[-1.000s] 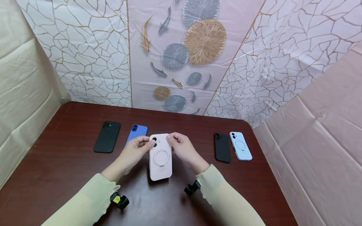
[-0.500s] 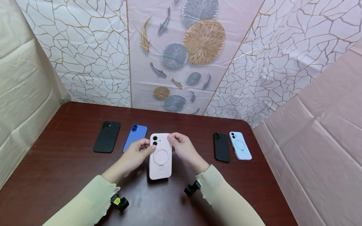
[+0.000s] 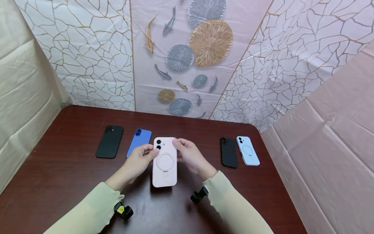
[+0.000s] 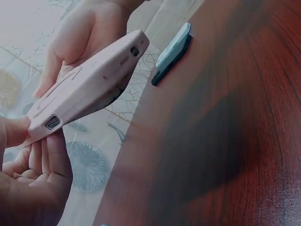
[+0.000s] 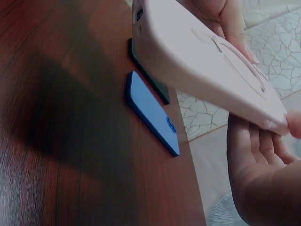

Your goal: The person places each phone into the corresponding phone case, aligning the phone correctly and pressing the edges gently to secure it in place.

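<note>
Five phones on the desk (image 3: 73, 182), placed from the held phone (image 3: 164, 162).
The held phone sits mid-desk, raised between left hand (image 3: 140, 159) and right hand (image 3: 190, 156); two phones (image 3: 109, 141) (image 3: 139, 142) lie to its left, two more (image 3: 229, 152) (image 3: 247, 150) well apart to its right.

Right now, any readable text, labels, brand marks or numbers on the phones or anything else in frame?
None readable.
Pink phone case, held by the left hand and right hand: ring stand only, no lettering shows.
Yellow tag on the left wrist mount: a dark mark, too small to read.
Blue phone, black phones, light blue case: no visible text.
</note>
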`<state>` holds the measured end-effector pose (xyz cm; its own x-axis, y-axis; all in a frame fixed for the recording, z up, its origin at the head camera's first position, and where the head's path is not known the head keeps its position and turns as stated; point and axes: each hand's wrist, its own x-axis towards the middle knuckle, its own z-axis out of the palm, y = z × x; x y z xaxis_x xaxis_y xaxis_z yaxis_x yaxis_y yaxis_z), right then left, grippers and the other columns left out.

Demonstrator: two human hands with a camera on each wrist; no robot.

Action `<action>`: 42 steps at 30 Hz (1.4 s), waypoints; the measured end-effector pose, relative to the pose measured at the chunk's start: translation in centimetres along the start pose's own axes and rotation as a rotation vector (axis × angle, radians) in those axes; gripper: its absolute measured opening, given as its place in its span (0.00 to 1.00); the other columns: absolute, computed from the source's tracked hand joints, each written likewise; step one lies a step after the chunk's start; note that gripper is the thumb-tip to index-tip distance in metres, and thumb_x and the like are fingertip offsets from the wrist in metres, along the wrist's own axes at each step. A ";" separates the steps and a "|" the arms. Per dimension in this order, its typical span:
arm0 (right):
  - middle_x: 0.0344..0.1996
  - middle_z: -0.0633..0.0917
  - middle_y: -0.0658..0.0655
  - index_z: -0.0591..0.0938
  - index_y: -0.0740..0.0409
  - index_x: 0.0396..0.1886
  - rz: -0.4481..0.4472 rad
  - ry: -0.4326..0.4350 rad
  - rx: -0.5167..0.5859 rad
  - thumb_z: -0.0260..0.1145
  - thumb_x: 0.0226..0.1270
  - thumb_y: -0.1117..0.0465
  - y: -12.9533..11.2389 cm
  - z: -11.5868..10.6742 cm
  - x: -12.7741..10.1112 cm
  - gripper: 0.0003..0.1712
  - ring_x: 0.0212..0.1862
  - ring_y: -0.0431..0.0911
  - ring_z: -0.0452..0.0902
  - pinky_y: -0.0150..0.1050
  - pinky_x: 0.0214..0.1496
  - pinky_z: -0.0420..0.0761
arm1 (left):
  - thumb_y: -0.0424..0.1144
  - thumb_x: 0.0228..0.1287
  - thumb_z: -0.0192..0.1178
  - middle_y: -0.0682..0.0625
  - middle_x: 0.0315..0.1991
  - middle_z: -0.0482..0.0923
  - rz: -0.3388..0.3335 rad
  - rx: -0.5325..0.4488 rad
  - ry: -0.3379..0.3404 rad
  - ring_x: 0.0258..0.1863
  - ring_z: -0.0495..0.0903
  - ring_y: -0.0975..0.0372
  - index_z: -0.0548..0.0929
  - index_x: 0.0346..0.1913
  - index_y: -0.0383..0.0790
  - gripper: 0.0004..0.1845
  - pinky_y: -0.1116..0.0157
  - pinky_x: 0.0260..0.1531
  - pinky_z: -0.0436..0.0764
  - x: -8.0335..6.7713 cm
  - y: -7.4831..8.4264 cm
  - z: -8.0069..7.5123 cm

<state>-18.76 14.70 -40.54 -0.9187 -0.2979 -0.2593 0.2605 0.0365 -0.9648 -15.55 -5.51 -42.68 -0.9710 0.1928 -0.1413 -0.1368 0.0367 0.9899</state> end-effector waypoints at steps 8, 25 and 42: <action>0.35 0.83 0.55 0.76 0.67 0.49 0.032 -0.133 -0.076 0.58 0.74 0.56 0.7 -0.4 -0.5 0.16 0.36 0.46 0.82 0.43 0.39 0.83 | 0.40 0.72 0.56 0.44 0.38 0.81 0.001 -0.124 0.088 0.34 0.78 0.63 0.76 0.51 0.27 0.16 0.66 0.36 0.81 0.4 0.4 -0.5; 0.32 0.83 0.53 0.75 0.66 0.46 -0.026 -0.063 -0.089 0.55 0.76 0.60 1.0 -0.5 -0.7 0.12 0.34 0.44 0.82 0.45 0.40 0.83 | 0.39 0.74 0.53 0.42 0.48 0.78 -0.003 -0.019 -0.058 0.48 0.77 0.57 0.74 0.56 0.30 0.16 0.58 0.51 0.77 0.2 0.0 -0.4; 0.38 0.83 0.58 0.74 0.68 0.51 0.019 -0.151 0.026 0.57 0.74 0.58 1.7 -0.1 -1.1 0.17 0.37 0.48 0.83 0.46 0.43 0.82 | 0.39 0.74 0.52 0.39 0.48 0.80 -0.031 -0.097 0.019 0.44 0.80 0.60 0.73 0.58 0.27 0.19 0.61 0.45 0.80 0.0 -0.3 -0.8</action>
<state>-17.30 15.16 -41.93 -0.8590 -0.4376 -0.2658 0.2868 0.0189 -0.9578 -15.72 -6.31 -42.97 -0.9694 0.1747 -0.1725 -0.1842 -0.0527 0.9815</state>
